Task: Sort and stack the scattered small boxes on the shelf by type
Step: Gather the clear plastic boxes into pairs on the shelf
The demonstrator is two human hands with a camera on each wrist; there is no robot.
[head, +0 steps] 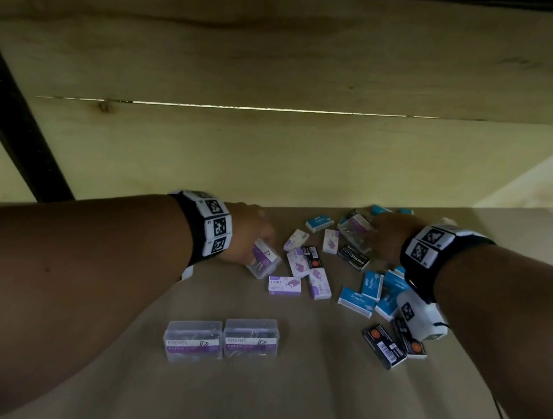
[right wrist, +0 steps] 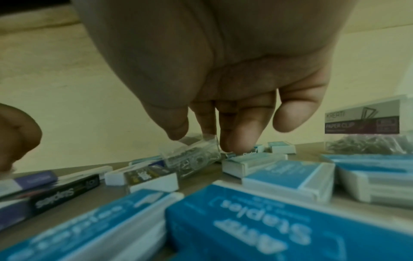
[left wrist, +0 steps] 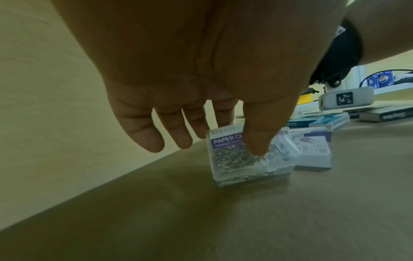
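The left hand [left wrist: 201, 70] has its thumb and fingers [left wrist: 254, 141] pinched on a clear paper-clip box [left wrist: 248, 157] that stands on the shelf [head: 281, 399] near the back wall. The right hand [right wrist: 223, 79] closes thumb and fingers [right wrist: 236, 139] on a second clear paper-clip box [right wrist: 192, 155], tilted among the clutter — whether it is lifted clear cannot be told. Outward from the hands, the purple-and-white staple boxes [head: 309, 275] lie scattered between them, the blue staple boxes [head: 369, 289] sit loosely bunched under the right wrist, and the black staple boxes [head: 391, 343] lie near the front right. Two clear paper-clip boxes [head: 222, 341] stand side by side at the front — the only group formed. Judgement: sorting is at an early stage; nothing is yet stacked, and three types remain unsorted.
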